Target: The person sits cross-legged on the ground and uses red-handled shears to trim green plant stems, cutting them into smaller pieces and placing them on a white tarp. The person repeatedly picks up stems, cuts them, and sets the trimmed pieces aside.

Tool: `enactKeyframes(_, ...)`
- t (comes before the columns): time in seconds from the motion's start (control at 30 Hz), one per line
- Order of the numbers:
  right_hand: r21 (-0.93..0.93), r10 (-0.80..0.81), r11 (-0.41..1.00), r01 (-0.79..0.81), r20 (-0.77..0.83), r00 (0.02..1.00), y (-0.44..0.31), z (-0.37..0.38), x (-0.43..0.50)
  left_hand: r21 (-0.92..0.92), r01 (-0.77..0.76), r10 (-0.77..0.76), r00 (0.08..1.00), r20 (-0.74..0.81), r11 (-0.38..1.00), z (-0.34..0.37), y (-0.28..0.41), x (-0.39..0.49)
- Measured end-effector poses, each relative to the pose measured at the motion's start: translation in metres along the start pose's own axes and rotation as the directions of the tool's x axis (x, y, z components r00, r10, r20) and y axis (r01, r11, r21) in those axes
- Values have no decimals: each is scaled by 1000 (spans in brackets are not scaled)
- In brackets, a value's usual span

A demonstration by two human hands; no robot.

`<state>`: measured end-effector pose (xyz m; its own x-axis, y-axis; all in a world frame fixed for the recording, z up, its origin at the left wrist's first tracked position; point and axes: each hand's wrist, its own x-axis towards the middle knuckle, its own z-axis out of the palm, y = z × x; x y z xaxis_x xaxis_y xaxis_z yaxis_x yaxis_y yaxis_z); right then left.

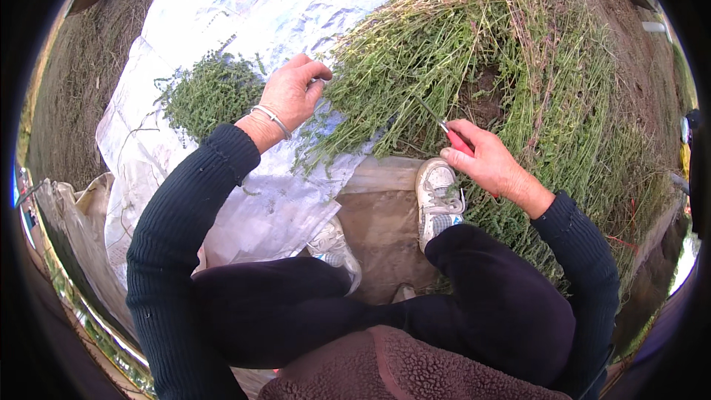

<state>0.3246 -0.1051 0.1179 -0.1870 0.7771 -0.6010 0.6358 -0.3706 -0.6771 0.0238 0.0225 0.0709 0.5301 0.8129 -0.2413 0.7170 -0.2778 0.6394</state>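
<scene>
My right hand [489,161] grips the red handle of a small cutting tool [456,140], seemingly scissors or snips, whose thin metal blade points up and left over cut green stems. My left hand [294,89], with a bracelet at the wrist, is raised above a white plastic sheet [183,28], its fingers curled near the left edge of a large heap of leafy stems [422,50]. Whether it pinches anything small is unclear. A smaller pile of green sprigs [214,91] lies on the sheet, to the left of that hand and partly behind it.
My white shoes [436,194] stand on a brown ground cover [383,222] between the sheet and the heap. The heap stretches down along my right side. Dry soil [66,94] borders the sheet at left, and a crumpled tarp [72,222] lies at lower left.
</scene>
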Motion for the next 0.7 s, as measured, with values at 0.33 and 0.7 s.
enactKeyframes(0.33, -178, 33, 984, -23, 53, 998, 13, -33, 102, 201, -85, 93, 995, -31, 976, 57, -6, 79)
enactKeyframes(0.7, -441, 128, 889, -123, -18, 992, 79, -49, 57, 80, -47, 60, 985, -164, 996, 5, -43, 101)
